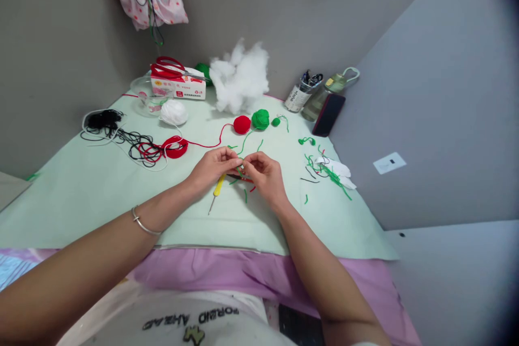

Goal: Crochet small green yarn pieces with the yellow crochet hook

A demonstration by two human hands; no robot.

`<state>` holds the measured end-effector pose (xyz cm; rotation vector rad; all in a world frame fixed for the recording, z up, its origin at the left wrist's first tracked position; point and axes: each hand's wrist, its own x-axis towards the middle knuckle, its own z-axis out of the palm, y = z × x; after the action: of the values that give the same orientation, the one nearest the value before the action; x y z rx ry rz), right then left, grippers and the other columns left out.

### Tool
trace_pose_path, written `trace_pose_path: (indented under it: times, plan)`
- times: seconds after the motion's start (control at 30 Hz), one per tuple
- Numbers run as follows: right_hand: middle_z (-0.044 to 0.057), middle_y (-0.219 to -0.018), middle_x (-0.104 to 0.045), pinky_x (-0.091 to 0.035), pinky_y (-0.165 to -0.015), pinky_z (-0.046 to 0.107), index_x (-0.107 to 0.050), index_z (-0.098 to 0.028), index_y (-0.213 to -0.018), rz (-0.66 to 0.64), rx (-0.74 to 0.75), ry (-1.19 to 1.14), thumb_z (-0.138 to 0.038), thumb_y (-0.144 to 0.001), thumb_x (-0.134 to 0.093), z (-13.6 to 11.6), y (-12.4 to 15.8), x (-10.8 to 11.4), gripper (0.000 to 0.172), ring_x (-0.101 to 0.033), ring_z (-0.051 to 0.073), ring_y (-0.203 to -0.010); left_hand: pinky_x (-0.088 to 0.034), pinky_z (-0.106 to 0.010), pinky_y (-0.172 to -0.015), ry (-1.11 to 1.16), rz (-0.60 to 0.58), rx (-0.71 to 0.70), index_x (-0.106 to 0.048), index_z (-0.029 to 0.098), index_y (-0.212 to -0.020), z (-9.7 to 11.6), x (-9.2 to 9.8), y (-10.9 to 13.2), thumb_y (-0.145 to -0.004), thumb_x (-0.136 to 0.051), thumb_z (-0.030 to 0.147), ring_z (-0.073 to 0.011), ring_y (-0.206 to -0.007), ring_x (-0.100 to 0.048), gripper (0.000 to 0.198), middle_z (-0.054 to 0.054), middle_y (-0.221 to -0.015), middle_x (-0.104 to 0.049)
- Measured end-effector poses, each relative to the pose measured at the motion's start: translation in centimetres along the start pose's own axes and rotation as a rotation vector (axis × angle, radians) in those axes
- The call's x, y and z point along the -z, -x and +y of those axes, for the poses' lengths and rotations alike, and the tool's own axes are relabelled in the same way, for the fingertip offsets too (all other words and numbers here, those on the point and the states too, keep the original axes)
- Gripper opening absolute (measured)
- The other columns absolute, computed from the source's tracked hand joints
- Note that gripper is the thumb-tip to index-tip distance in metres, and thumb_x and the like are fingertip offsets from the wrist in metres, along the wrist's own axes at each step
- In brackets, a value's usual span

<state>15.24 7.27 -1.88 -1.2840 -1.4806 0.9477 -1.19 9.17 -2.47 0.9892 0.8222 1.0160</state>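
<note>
My left hand (219,166) and my right hand (263,175) meet over the middle of the table, thumbs and fingertips pinched together on green yarn (240,168). A strand leads from there back toward a green yarn ball (260,119). How the yarn is looped between the fingertips is too small to make out. Under my left hand lies a crochet hook (218,190) with a yellow handle, its metal tip toward me. Partly hidden beneath my hands is a dark and red slim tool. Short green snippets (245,196) lie around my hands.
A red yarn ball (242,125), white yarn ball (174,112), tangled black cord (104,120) and white stuffing (240,77) lie farther back. Red scissors (168,67) rest on a box (178,86). Right: pen cup (299,94), bottle (318,101), phone (329,114), yarn scraps (332,174).
</note>
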Motion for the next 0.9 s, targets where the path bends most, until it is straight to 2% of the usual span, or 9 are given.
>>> trace_pose_path:
  times: [0.23, 0.43, 0.77, 0.9]
  plan:
    - [0.001, -0.077, -0.067, -0.052, -0.068, 0.029, -0.064, -0.021, -0.077, 0.008, 0.027, -0.008, -0.034, -0.082, -0.064, -0.2, 0.04, -0.17, 0.013, -0.062, 0.015, -0.069, -0.056, -0.031, -0.073, 0.05, -0.028, 0.052, -0.06, 0.018, -0.075, 0.5, 0.03, -0.01, -0.072, -0.083, 0.028, -0.0135, -0.063, -0.065, 0.025, 0.001, -0.067, -0.067]
    - [0.0, -0.076, -0.065, -0.051, -0.065, 0.028, -0.063, -0.021, -0.079, 0.014, 0.055, 0.025, -0.033, -0.084, -0.062, -0.21, 0.09, -0.03, 0.013, -0.06, 0.014, -0.067, -0.055, -0.029, -0.072, 0.028, -0.059, 0.082, -0.067, 0.017, -0.088, 0.84, 0.05, 0.12, -0.073, -0.079, 0.028, -0.0129, -0.064, -0.065, 0.023, 0.001, -0.069, -0.068]
    - [0.0, -0.079, -0.062, -0.048, -0.066, 0.029, -0.058, -0.023, -0.075, 0.03, 0.201, 0.193, -0.027, -0.084, -0.057, 0.07, 0.33, -0.12, 0.01, -0.057, 0.014, -0.07, -0.047, -0.026, -0.064, -0.12, -0.076, 0.1, -0.065, 0.017, -0.073, 0.68, 0.22, 0.06, -0.068, -0.074, 0.02, -0.0136, -0.06, -0.065, 0.011, 0.001, -0.062, -0.066]
    - [0.0, -0.079, -0.06, -0.048, -0.068, 0.03, -0.056, -0.023, -0.076, 0.079, 0.233, 0.254, -0.024, -0.085, -0.054, 0.1, 0.14, 0.19, 0.009, -0.055, 0.015, -0.071, -0.049, -0.029, -0.063, -0.125, -0.089, 0.138, -0.064, 0.017, -0.069, 0.78, 0.38, 0.07, -0.067, -0.074, 0.021, -0.0166, -0.057, -0.067, 0.01, -0.001, -0.059, -0.068]
